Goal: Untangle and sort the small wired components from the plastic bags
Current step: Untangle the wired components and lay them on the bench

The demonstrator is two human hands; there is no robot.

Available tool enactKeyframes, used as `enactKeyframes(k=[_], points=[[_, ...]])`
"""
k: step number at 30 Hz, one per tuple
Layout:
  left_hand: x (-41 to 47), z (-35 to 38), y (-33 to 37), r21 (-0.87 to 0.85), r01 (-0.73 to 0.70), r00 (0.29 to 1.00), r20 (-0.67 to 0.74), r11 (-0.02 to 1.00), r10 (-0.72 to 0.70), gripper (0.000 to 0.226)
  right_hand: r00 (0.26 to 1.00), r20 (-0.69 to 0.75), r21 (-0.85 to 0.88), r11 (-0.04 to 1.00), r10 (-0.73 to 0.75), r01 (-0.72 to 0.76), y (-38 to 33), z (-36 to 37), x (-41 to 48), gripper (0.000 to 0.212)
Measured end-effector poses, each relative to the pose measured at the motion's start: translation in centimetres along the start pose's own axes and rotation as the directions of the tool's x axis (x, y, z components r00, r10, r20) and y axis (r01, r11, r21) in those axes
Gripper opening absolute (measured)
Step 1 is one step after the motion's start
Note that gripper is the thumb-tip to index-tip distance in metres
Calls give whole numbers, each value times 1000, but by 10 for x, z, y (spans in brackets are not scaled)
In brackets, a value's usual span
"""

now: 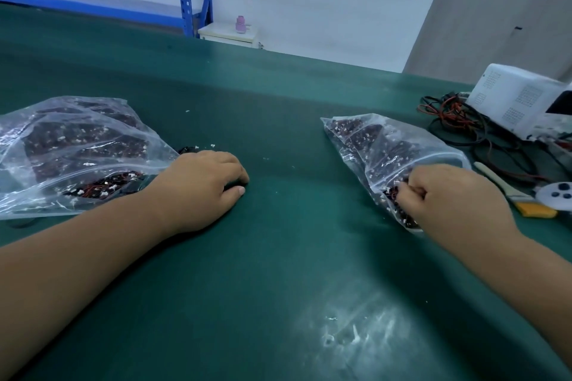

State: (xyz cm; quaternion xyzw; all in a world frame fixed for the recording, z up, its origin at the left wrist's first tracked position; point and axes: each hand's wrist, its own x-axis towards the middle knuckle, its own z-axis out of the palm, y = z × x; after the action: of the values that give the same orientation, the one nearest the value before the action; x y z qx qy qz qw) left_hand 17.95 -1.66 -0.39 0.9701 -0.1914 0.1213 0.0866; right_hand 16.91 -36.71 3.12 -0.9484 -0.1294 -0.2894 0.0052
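A green table (278, 272) fills most of the view, with pale scuff marks toward its near edge. The bigger of two clear plastic bags, the left bag (71, 145), lies flat at the table's left edge, packed with dark wired parts (105, 187) that have red and black leads and small white plugs. The smaller right bag (380, 148) lies toward the right side, well apart from the first, and holds the same kind of contents.

A white box (520, 99) with vent holes sits at the far right corner, and a tangle of black and red cables (458, 130) spreads out just in front of it.

The left hand (201, 189) rests palm down on the table just beside the left bag's mouth. Its fingers are curled over something dark, and I cannot tell whether they grip it. The right hand (448, 195) reaches into the right bag's open mouth, fingertips pinched on a clump of the wires there.

A brush (510, 192) with a pale handle and yellow band lies near the right edge, touching a small white disc (557, 192) with dark dots.
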Motion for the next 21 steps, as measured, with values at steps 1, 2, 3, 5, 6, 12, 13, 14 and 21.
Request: enactKeyframes(k=[1, 2, 3, 5, 6, 12, 13, 14, 21], points=[[0, -1, 1, 0, -2, 1000, 2, 1000, 2, 24, 999, 10, -1, 999, 32, -32, 2, 3, 6, 48], [-1, -1, 1, -1, -5, 1000, 7, 1000, 5, 24, 998, 10, 22, 998, 64, -64, 2, 6, 12, 46], [-1, -2, 2, -6, -12, 1000, 13, 1000, 12, 23, 996, -2, 77, 993, 88, -87, 0, 9, 17, 44], [-3, -2, 3, -21, -44, 999, 6, 999, 44, 21, 995, -52, 233, 970, 90, -75, -7, 17, 26, 43], [-3, -3, 4, -27, -67, 998, -5, 997, 67, 19, 994, -74, 308, 950, 78, -52, -10, 21, 30, 44], [-6, -5, 10, -40, -151, 988, -45, 988, 149, 17, 986, 19, 369, 915, 168, -163, -2, 38, 39, 42], [-7, -6, 11, -12, -164, 984, -72, 986, 162, 18, 973, 57, 444, 867, 222, -224, 0, 39, 37, 37], [-7, -6, 12, 39, -163, 980, -113, 986, 166, 19, 951, 93, 556, 777, 294, -295, 0, 37, 34, 31], [-9, -9, 23, 194, 232, 973, -43, 953, -228, 88, 847, 128, 843, 393, 516, -367, -11, 11, -8, 27]])
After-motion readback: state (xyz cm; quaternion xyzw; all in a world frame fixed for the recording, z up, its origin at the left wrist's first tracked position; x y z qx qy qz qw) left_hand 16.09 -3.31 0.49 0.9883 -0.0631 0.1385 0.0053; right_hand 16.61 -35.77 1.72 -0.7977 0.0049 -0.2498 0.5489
